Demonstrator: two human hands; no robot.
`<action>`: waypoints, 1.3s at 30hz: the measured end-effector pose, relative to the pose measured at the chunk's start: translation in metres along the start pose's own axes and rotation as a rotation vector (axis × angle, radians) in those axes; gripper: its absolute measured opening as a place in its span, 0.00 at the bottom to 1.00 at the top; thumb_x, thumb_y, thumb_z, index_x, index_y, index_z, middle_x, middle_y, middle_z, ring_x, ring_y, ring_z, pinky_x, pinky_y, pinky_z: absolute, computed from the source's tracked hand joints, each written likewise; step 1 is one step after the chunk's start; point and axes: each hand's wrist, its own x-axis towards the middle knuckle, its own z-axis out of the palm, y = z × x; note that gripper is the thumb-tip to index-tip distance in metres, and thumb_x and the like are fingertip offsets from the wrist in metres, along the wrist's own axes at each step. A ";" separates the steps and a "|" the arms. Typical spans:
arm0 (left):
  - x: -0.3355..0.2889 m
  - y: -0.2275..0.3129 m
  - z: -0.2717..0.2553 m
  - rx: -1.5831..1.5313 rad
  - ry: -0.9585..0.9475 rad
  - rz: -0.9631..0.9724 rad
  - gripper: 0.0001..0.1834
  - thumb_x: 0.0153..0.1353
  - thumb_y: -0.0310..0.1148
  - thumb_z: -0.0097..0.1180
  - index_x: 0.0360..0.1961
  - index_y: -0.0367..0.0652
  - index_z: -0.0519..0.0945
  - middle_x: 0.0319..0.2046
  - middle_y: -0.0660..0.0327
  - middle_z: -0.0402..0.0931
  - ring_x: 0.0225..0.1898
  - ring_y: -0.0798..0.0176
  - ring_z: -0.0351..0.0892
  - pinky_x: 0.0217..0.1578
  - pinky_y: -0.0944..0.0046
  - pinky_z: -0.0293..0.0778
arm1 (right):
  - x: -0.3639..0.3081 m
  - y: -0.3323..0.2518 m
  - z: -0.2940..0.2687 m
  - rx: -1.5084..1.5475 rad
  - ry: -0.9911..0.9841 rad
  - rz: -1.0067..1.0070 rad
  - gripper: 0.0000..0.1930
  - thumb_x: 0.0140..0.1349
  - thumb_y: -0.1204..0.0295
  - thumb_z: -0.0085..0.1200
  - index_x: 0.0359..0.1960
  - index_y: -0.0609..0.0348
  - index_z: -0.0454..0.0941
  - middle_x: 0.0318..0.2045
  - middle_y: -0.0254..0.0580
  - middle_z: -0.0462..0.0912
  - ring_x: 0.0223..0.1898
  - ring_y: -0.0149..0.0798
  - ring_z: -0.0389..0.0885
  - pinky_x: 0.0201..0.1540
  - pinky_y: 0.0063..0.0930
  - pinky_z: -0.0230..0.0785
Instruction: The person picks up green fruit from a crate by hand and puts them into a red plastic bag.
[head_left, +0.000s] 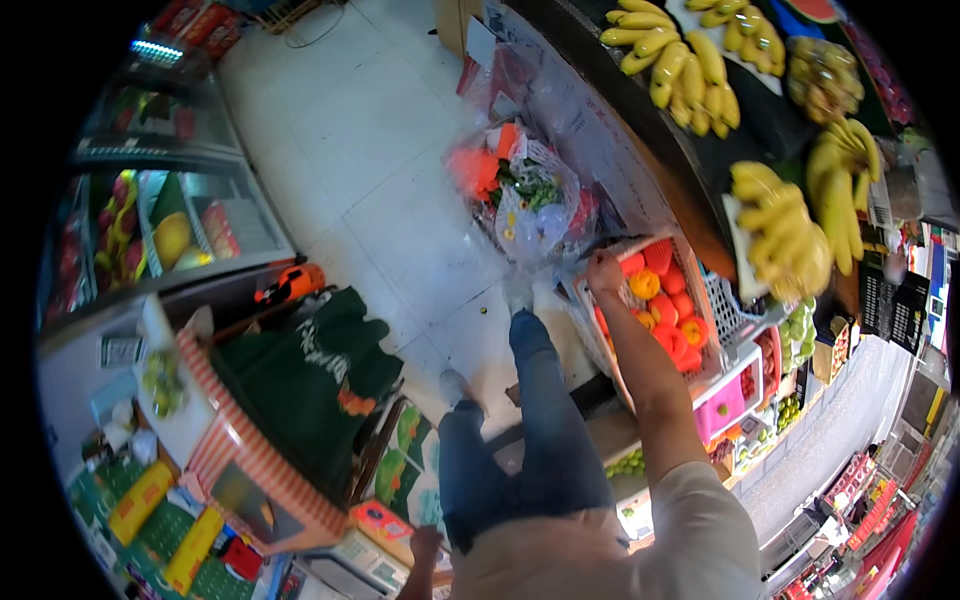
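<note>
My right hand point(604, 272) is at the far left corner of a pale plastic crate point(713, 318), its fingers closed over the rim. Round orange and yellow fruits point(690, 332), several wrapped in red foam nets, fill that crate. Just beyond it on the floor stands a clear plastic bag point(535, 225) with leafy scraps and red and white wrappings inside. Low at my side hangs my left hand point(427, 545), its fingers curled and nothing visible in them. A red-orange box point(380, 522) lies to the left of that hand.
Bunches of bananas point(695, 85) rest on a dark display shelf point(735, 135) at the far right. More fruit crates line the right side. To my left are a glass-fronted fridge point(190, 220) and a dark green cloth point(300, 370). White floor tiles point(340, 120) stretch ahead.
</note>
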 end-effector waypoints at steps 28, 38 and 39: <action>0.044 0.286 -0.055 -0.491 0.036 -0.586 0.12 0.65 0.33 0.49 0.37 0.35 0.80 0.22 0.55 0.79 0.21 0.62 0.79 0.22 0.65 0.76 | 0.158 -0.059 0.115 -0.140 -0.002 -0.945 0.09 0.61 0.72 0.47 0.34 0.65 0.78 0.43 0.53 0.80 0.45 0.44 0.79 0.44 0.34 0.74; 0.029 0.267 -0.037 -0.417 0.062 -0.512 0.14 0.66 0.33 0.50 0.37 0.34 0.82 0.24 0.57 0.81 0.23 0.64 0.81 0.27 0.66 0.79 | 0.238 0.012 0.109 -1.143 -0.694 -0.334 0.10 0.62 0.68 0.54 0.40 0.53 0.85 0.49 0.46 0.82 0.48 0.43 0.83 0.39 0.40 0.78; 0.020 0.232 -0.026 -0.259 0.059 -0.340 0.14 0.65 0.33 0.50 0.37 0.34 0.82 0.24 0.57 0.81 0.23 0.64 0.81 0.27 0.66 0.78 | 0.233 0.010 0.116 -1.141 -0.623 -0.450 0.10 0.64 0.68 0.53 0.42 0.50 0.86 0.51 0.46 0.82 0.50 0.42 0.82 0.41 0.39 0.77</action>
